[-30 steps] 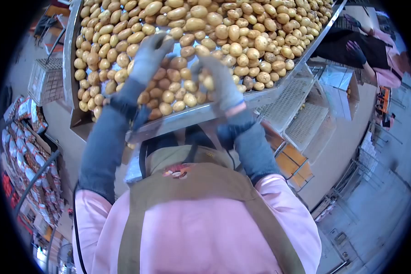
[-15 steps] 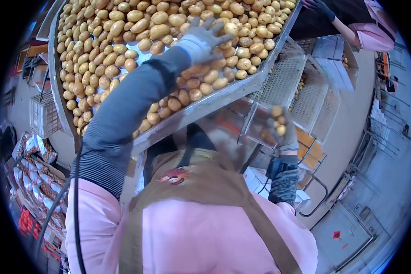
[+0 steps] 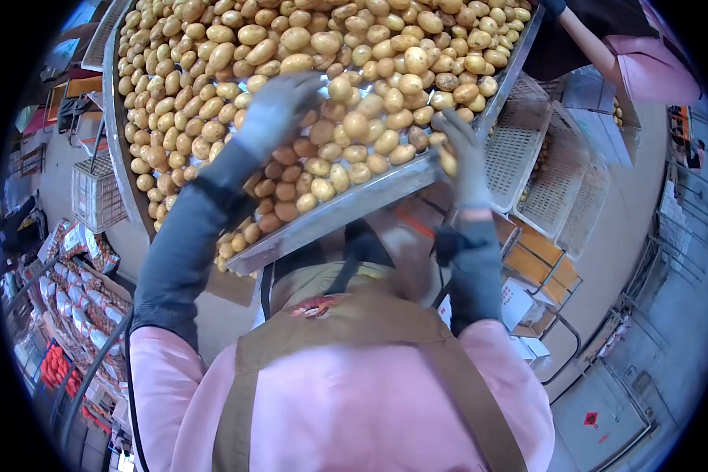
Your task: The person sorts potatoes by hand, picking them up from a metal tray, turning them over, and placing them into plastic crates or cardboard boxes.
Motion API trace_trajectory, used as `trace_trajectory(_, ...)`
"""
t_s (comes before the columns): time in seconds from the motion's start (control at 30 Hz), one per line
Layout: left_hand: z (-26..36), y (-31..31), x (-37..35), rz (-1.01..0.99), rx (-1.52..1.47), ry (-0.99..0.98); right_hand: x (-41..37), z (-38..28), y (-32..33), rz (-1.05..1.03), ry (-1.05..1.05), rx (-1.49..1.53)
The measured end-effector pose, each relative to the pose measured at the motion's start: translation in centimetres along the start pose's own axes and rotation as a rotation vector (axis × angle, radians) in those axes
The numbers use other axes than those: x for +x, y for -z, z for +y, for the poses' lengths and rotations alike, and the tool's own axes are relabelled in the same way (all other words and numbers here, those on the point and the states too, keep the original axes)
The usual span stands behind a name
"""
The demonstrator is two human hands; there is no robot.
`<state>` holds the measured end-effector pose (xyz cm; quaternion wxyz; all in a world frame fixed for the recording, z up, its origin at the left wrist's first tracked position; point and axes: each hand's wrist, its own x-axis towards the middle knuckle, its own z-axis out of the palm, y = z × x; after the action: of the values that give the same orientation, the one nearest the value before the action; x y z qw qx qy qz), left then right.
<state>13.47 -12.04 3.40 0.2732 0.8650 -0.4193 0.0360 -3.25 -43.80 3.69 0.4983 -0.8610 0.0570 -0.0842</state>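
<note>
Many yellow-brown potatoes lie on a large metal-rimmed sorting table in front of me. My left hand, in a grey glove, is over the potatoes near the middle; motion smears its fingers. Beside the near right corner is my gloved right hand, fingers stretched out over the rim toward the potatoes. One potato shows against its inner side, at the table's edge. Dark grey sleeves cover both forearms.
Perforated plastic crates stand right of the table, beside a white carton. A person in a pink sleeve works at upper right. Filled net bags are stacked at left, below a white crate.
My right hand has come from the right, where it held several potatoes, up to the table's corner. My left hand has drawn back left and nearer across the potatoes. The view has shifted slightly.
</note>
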Motion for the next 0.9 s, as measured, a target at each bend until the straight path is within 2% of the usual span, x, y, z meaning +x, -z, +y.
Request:
trace_trajectory(0.07,-0.4,-3.0,3.7,-0.241,0.096,0.028,4.3,-2.8,-5.6,0.086,-0.472,0.593)
trace_trajectory(0.13,1.6,-4.1,7.7,-0.526,0.312,0.032,4.4,-1.6,-8.7,0.045,-0.152,0.005)
trace_trajectory(0.17,2.5,-3.8,9.1,-0.651,0.384,0.062,3.5,-3.0,-9.1,-0.022,-0.024,-0.168)
trace_trajectory(0.23,3.1,-4.0,9.4,-0.675,0.468,0.046,0.8,-5.7,-9.6,-0.166,-0.053,-0.168)
trace_trajectory(0.27,3.4,-4.5,9.7,-0.663,0.441,0.104,-0.3,-5.4,-10.0,-0.235,-0.034,-0.103)
trace_trajectory(0.37,5.6,-5.5,11.0,-0.788,0.502,0.229,-2.6,-6.3,-10.6,-0.35,-0.213,-0.188)
trace_trajectory(0.4,4.2,-6.5,10.5,-0.715,0.445,0.245,-2.5,-6.9,-9.8,-0.331,-0.252,-0.1)
trace_trajectory(0.5,0.9,-5.1,9.5,-0.729,0.308,0.317,-0.8,-5.0,-7.1,-0.025,-0.382,0.199)
trace_trajectory(0.53,1.2,-3.7,8.8,-0.659,0.327,0.234,0.9,-4.1,-6.2,0.049,-0.331,0.101)
trace_trajectory(0.57,0.0,-4.3,7.7,-0.553,0.308,0.233,2.4,-3.7,-5.6,0.121,-0.291,0.005)
trace_trajectory(0.6,-0.8,-4.8,6.7,-0.504,0.303,0.21,4.2,-4.6,-5.0,0.04,-0.354,-0.001)
trace_trajectory(0.67,-1.6,-4.9,5.7,-0.351,0.239,0.214,5.9,-3.2,-8.2,-0.243,-0.292,-0.277)
trace_trajectory(0.73,-2.0,-4.8,4.9,-0.155,0.099,0.266,5.3,-4.4,-10.4,-0.388,-0.207,-0.295)
trace_trajectory(0.77,-2.1,-4.3,4.0,0.059,-0.046,0.242,2.9,-5.2,-11.4,-0.364,-0.141,-0.135)
trace_trajectory(0.8,-0.3,-3.2,3.5,0.193,-0.184,0.359,0.9,-5.7,-11.9,-0.336,-0.075,0.024)
trace_trajectory(0.83,1.9,-2.1,3.2,0.335,-0.321,0.472,0.2,-5.1,-11.5,-0.26,0.013,0.034)
trace_trajectory(0.87,3.4,-1.8,2.5,0.279,-0.38,0.477,-0.4,-4.2,-10.7,-0.19,0.103,0.045)
trace_trajectory(0.9,5.2,-1.5,1.4,0.218,-0.435,0.488,-1.2,-5.0,-10.0,-0.288,-0.104,0.416)
